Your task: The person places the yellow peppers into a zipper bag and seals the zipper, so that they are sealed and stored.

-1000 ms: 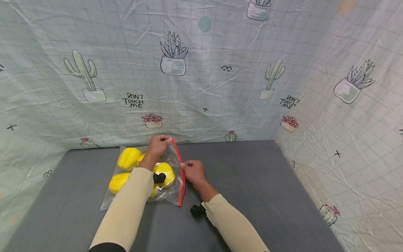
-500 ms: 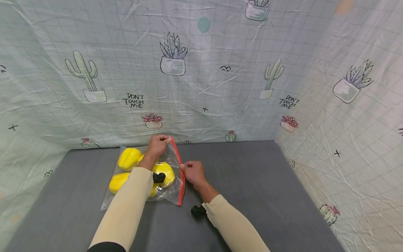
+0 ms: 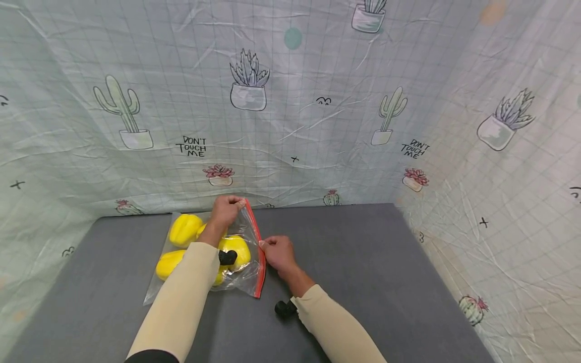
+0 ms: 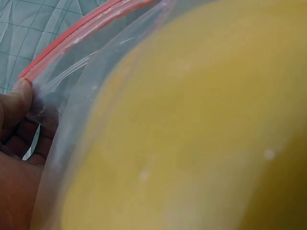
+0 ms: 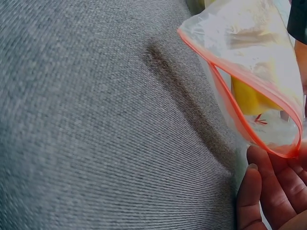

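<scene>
Pinching bag (image 3: 240, 272) between both hands' fingers (image 3: 262, 244).

my right hand (image 5: 278, 191), fingertips at the red zip rim | clear plastic zip bag (image 5: 249, 72), mouth partly open, lying on grey woven cloth surface (image 5: 96, 120) | yellow pepper (image 5: 249, 98) inside the bag

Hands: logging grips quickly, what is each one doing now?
Left hand: pinches the zip bag at its far corner.
Right hand: pinches the bag's red zip strip.
</scene>
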Motion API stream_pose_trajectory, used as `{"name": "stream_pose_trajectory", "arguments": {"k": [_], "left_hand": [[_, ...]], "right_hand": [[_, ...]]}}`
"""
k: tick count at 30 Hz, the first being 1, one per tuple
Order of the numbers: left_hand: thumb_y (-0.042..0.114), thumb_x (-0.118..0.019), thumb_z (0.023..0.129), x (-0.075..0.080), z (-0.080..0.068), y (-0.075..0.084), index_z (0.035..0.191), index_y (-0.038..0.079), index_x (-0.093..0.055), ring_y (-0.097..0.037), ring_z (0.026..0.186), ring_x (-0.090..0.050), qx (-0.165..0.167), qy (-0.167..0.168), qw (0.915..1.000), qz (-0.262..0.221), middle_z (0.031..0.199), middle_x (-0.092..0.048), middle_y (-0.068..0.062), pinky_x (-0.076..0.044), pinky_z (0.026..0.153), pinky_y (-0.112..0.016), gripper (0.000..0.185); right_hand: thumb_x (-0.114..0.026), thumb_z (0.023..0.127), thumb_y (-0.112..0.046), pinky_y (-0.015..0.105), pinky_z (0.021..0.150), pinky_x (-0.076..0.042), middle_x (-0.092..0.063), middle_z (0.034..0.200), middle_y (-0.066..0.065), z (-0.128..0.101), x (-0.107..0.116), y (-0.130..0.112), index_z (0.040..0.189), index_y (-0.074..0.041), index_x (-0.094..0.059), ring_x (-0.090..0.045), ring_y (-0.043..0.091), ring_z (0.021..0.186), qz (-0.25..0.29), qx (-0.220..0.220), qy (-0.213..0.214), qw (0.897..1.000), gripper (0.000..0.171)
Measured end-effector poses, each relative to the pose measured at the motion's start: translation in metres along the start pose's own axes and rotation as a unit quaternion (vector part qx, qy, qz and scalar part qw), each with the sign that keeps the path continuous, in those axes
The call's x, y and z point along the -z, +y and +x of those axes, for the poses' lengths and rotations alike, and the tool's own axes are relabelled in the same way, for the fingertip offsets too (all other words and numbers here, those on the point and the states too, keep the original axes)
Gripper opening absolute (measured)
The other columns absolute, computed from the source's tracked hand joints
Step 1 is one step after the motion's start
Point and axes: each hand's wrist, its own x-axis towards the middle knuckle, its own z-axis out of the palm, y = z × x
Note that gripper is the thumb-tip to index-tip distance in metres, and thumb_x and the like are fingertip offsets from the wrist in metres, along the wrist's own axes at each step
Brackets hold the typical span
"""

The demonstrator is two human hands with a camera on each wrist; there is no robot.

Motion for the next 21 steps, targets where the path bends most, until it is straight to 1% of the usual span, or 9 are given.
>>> {"name": "stream_pose_trajectory", "arguments": {"k": [5,11,16,21], "left_hand": [[0.018,-0.057,0.108,-0.0011,0.0004,-0.0003,0.128,-0.009,-0.067,-0.024,0.107,-0.056,-0.002,0.0,1.0,0.002,0.13,-0.065,-0.025,-0.046,0.093,-0.033,0.035],[0.019,-0.055,0.108,0.0009,-0.002,0.0018,0.13,-0.008,-0.066,-0.028,0.112,-0.055,0.002,-0.004,1.0,-0.002,0.133,-0.062,-0.026,-0.046,0.1,-0.04,0.037],[0.019,-0.055,0.108,0.001,-0.003,0.0027,0.13,-0.008,-0.066,-0.028,0.111,-0.054,0.0,-0.005,1.0,-0.008,0.131,-0.062,-0.025,-0.045,0.097,-0.04,0.036],[0.019,-0.056,0.108,0.0021,-0.0033,0.0015,0.129,-0.008,-0.066,-0.027,0.109,-0.053,0.004,-0.003,0.9999,-0.012,0.128,-0.062,-0.023,-0.045,0.096,-0.039,0.036]], "right_hand": [[-0.071,0.098,-0.018,0.026,0.055,-0.043,-0.065,0.07,0.001,-0.0021,0.0009,-0.0012,0.092,-0.001,-0.08,-0.052,0.013,0.06,0.001,-0.011,0.0,1.0,0.02],[-0.07,0.099,-0.02,0.026,0.055,-0.042,-0.066,0.072,0.003,-0.0037,-0.0003,-0.0022,0.092,-0.002,-0.08,-0.051,0.014,0.061,-0.013,-0.02,-0.001,1.0,0.022],[-0.07,0.098,-0.018,0.026,0.055,-0.043,-0.068,0.072,0.004,-0.0053,0.0007,-0.0006,0.091,-0.001,-0.08,-0.052,0.013,0.061,-0.012,-0.008,-0.002,1.0,0.021],[-0.071,0.097,-0.017,0.025,0.055,-0.042,-0.066,0.069,0.001,-0.0071,0.0005,0.0014,0.089,0.0,-0.08,-0.051,0.01,0.059,-0.018,0.001,-0.001,1.0,0.02]]}}
